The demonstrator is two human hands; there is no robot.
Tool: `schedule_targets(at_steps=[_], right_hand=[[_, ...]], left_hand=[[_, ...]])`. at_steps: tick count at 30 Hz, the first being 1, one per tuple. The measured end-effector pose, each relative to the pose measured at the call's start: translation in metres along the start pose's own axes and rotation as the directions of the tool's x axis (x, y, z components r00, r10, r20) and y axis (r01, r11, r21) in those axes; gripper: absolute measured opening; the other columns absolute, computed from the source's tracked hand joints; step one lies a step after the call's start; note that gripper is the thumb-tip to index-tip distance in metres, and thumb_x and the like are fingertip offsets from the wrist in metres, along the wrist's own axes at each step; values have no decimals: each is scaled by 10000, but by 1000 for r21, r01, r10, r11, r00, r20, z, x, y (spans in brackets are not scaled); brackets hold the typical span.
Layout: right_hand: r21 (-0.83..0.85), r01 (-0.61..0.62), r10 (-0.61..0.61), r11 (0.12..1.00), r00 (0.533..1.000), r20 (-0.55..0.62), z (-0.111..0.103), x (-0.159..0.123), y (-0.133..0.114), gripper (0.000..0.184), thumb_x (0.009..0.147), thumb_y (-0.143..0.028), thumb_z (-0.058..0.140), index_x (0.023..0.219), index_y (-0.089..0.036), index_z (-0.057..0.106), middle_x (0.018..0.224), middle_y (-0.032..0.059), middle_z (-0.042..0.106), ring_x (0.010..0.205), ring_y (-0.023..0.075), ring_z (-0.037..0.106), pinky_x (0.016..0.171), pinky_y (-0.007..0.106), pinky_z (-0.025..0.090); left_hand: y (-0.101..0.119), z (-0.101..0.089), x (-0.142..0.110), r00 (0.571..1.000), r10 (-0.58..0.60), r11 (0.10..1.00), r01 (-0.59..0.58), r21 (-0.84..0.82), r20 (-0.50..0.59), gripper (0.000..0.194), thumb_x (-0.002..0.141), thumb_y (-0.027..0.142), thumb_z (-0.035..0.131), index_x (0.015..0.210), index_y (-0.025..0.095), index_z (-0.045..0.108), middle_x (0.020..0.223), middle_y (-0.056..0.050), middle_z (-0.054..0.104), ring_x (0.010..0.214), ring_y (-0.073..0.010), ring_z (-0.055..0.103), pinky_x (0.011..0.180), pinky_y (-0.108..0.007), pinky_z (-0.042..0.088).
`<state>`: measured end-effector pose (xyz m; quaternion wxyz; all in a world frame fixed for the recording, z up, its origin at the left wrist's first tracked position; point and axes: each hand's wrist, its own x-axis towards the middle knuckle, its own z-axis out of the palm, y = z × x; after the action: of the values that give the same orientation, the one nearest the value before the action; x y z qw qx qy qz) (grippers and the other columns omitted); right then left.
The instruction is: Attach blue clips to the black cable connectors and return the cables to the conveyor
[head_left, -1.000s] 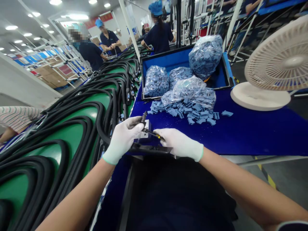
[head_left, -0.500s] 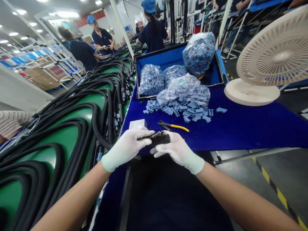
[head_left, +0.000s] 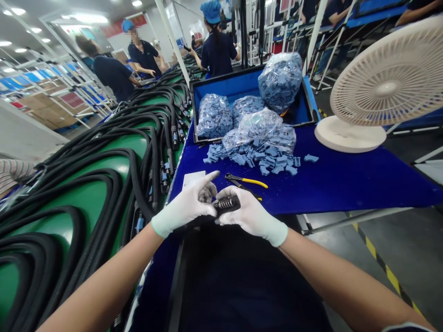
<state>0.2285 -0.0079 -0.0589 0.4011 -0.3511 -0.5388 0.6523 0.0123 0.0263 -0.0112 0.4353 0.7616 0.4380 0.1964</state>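
Observation:
Both my hands wear white gloves and meet around a small black part with a ribbed, coil-like section (head_left: 227, 203). My right hand (head_left: 254, 214) is closed on its right end, fingers wrapped around it. My left hand (head_left: 188, 203) grips the left end with the thumb and curled fingers, while its index finger points up and away. Dark smudges mark the left glove's fingers. Just beyond the hands lie pincers (head_left: 254, 182) with yellow handles, open on the blue table. A white block (head_left: 191, 179) sits behind my left hand, partly hidden by it.
Loose blue plastic clips (head_left: 277, 161) are heaped before a blue bin (head_left: 224, 87) holding filled clear bags (head_left: 280, 80). A fan (head_left: 351, 133) stands to the right. Black hoses (head_left: 134, 170) cover the green surface (head_left: 119, 161) at left. Several people work farther back.
The pincers left my right hand between the first two frames and now lie on the table. My right hand has taken hold of the black part; my left index finger has lifted off it.

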Motion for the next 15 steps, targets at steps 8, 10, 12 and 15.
schedule_targets(at_steps=[8, 10, 12, 15], right_hand=[[28, 93, -91, 995, 994, -57, 5, -5, 3, 379, 676, -142, 805, 1042, -189, 717, 1049, 49, 758, 946, 251, 726, 899, 424, 581], [180, 139, -105, 974, 976, -189, 8, -13, 5, 430, 727, -200, 806, 1139, -215, 688, 1146, 63, 752, 956, 257, 744, 912, 447, 599], [201, 186, -145, 962, 969, -202, 12, -18, 6, 501, 761, -268, 836, 1230, -250, 661, 1251, 62, 730, 1025, 266, 744, 955, 460, 596], [-112, 228, -213, 967, 968, 134, 7, -12, 1, 560, 750, -377, 903, 1259, -274, 696, 1267, 38, 729, 1122, 269, 708, 998, 428, 569]], left_hand=[[8, 5, -19, 984, -61, 988, 84, 131, -169, 765, 636, 362, 916, 1361, 240, 706, 1049, -78, 759, 991, -294, 704, 976, -453, 553], [9, 16, -41, 916, -66, 985, 124, 122, -397, 303, 742, 407, 860, 998, 248, 826, 1001, -79, 770, 997, -299, 699, 997, -447, 547], [5, 27, -58, 864, -228, 970, 164, -177, -448, 244, 827, 467, 784, 872, 229, 812, 943, -92, 774, 944, -302, 710, 939, -450, 580], [-6, 31, -66, 780, -415, 773, 31, -633, -468, 341, 941, 506, 631, 1054, 211, 760, 960, -88, 755, 920, -254, 718, 883, -421, 611]])
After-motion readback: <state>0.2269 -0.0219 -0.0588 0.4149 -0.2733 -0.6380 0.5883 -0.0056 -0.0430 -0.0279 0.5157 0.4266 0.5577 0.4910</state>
